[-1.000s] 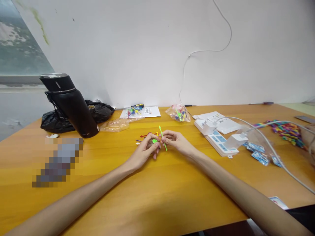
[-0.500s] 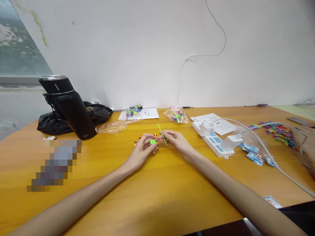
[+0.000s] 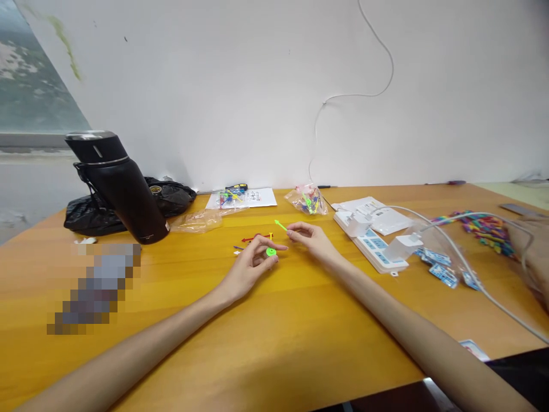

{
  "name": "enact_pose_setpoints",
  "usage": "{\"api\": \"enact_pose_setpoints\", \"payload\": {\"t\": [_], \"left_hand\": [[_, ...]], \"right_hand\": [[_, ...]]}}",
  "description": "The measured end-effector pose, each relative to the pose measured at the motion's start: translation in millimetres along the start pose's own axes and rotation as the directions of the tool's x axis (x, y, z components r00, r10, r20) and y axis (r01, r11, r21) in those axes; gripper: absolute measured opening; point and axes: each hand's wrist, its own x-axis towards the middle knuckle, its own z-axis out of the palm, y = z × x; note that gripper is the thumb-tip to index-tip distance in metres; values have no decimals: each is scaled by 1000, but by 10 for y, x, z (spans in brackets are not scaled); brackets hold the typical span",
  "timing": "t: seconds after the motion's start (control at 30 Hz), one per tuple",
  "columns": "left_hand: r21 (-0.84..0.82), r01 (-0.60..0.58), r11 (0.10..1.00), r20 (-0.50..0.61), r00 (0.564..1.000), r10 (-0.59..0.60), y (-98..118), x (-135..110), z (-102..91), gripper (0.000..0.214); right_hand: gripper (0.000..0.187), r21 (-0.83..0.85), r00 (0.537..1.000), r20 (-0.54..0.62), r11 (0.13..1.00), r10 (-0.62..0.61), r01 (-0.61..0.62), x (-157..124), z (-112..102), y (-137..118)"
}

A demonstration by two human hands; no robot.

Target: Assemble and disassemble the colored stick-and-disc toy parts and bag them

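Pinched in the left hand (image 3: 251, 268) is a little round green piece (image 3: 270, 251), and the right hand (image 3: 309, 238) pinches a thin green stick (image 3: 281, 225) by one end, both near the middle of the desk (image 3: 274, 343). It looks like the joining step, so the stick's end must line up with the round piece. Farther back lie more small colored pieces (image 3: 256, 237), a white power strip (image 3: 372, 242), little bags (image 3: 307, 199) and a black bottle (image 3: 120, 186) by the white wall (image 3: 240, 86).

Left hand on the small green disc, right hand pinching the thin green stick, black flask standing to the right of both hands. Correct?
Not quite. In the head view the tall black flask stands to the left of both hands. The rest holds: the left hand holds the small green plastic disc, and the right hand pinches the thin green plastic stick.
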Motion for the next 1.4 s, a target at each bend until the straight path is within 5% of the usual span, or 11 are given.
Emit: {"api": "enact_pose_setpoints", "payload": {"t": [0.17,0.33,0.63,0.83,1.1,1.4], "left_hand": [[132,-24,991,48,999,18,14,-22,-3,23],[280,-95,955,91,993,72,37,-24,-1,24],[315,-117,942,105,991,88,34,-20,1,22],[324,-115,939,105,991,86,38,-20,4,21],[340,-112,934,111,991,78,53,-25,9,20],[289,-48,956,78,997,27,2,-26,10,24]], "right_hand": [[24,-283,985,-94,952,-147,115,97,-154,146],[13,-433,967,-175,897,-183,91,188,-247,283],[40,-524,956,15,812,-292,256,242,-253,361],[25,-756,944,-51,631,-325,176,235,-286,413],[36,-753,934,86,592,-347,289,230,-266,428],[35,-678,918,81,654,-388,336,196,-218,352]]}}
